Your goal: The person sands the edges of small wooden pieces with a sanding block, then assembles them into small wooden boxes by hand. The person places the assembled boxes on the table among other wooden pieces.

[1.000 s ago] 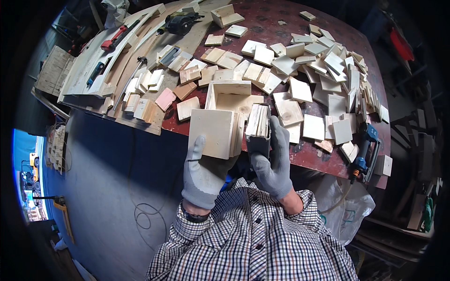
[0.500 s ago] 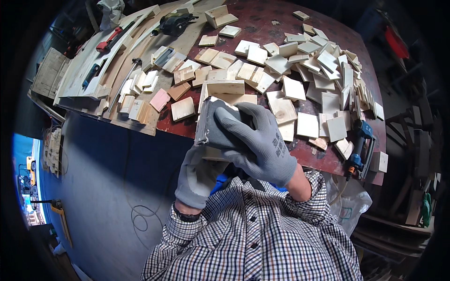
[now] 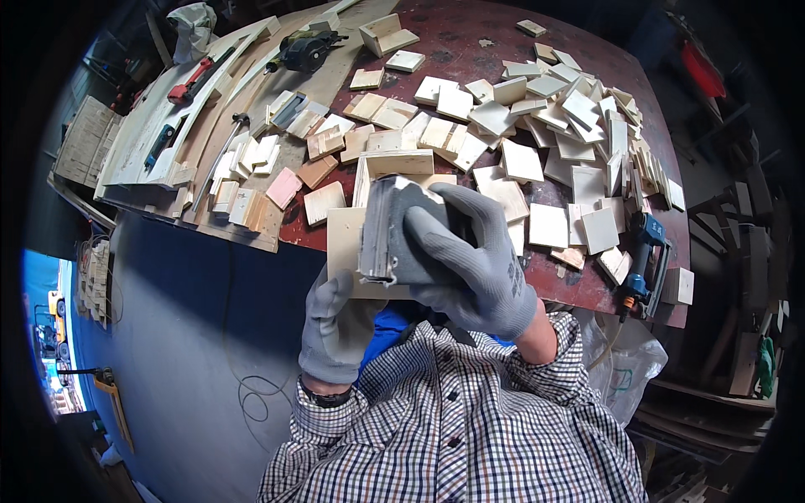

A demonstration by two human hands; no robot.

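My gloved right hand (image 3: 482,260) is wrapped round a dark grey block (image 3: 387,226), which looks like a sanding block with layered, worn edges. Below the block is a pale wooden board (image 3: 342,233), partly covered by it. Its near left corner rests in my gloved left hand (image 3: 329,323), the fingers curled at the edge. Just beyond, on the dark red table (image 3: 453,63), stands an open wooden frame (image 3: 394,163) made of small boards. Whether the block touches the board is hard to make out.
Many small wooden pieces (image 3: 524,161) are heaped over the table. A blue nail gun (image 3: 646,256) with a hose lies at the right edge. To the left are a red tool (image 3: 191,81), a dark power tool (image 3: 309,50) and long planks (image 3: 138,134).
My left hand has moved slightly left and down, bringing more of the board into view. The right hand has shifted a little right with the block, whose layered side now faces up more.
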